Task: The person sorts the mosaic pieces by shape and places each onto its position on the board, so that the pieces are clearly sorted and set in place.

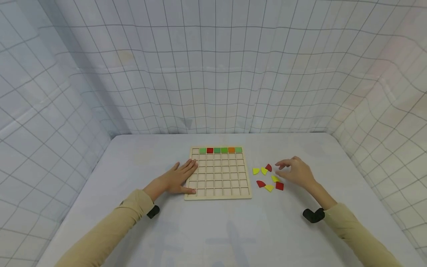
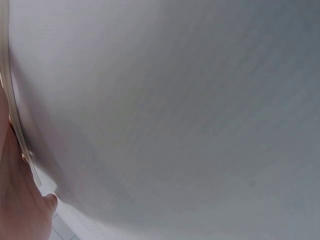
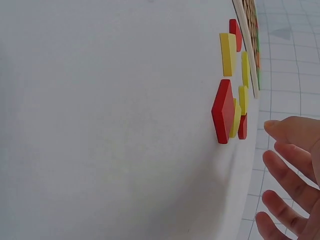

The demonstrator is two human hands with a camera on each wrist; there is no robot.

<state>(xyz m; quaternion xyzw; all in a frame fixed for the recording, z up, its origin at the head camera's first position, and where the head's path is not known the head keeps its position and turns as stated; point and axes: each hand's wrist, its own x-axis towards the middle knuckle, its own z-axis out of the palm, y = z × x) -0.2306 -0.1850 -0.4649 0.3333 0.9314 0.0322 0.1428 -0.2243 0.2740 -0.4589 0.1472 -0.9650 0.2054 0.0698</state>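
A pale wooden grid board (image 1: 218, 197) lies on the table. Along its far row sit several square tiles (image 1: 217, 150) in greens, red and orange. My left hand (image 1: 175, 180) rests flat on the board's left edge, fingers spread and thumb near the front corner. To the right of the board, my right hand (image 1: 298, 173) hovers beside loose pieces, thumb and fingers gently bent and apart, with nothing between them. Nearest to it are a yellow quarter-circle piece (image 1: 275, 178), a red square (image 1: 279, 186) and a red quarter-circle (image 1: 268, 168). The right wrist view shows the red square (image 3: 223, 112) in front of the others.
Closer to the board lie more yellow pieces (image 1: 255, 171) and another red quarter-circle (image 1: 261, 184). A white cloth covers the table (image 1: 207, 230). White grid-patterned curtains (image 1: 217, 74) hang behind it and at both sides. Black bands (image 1: 313, 215) show below the sleeves.
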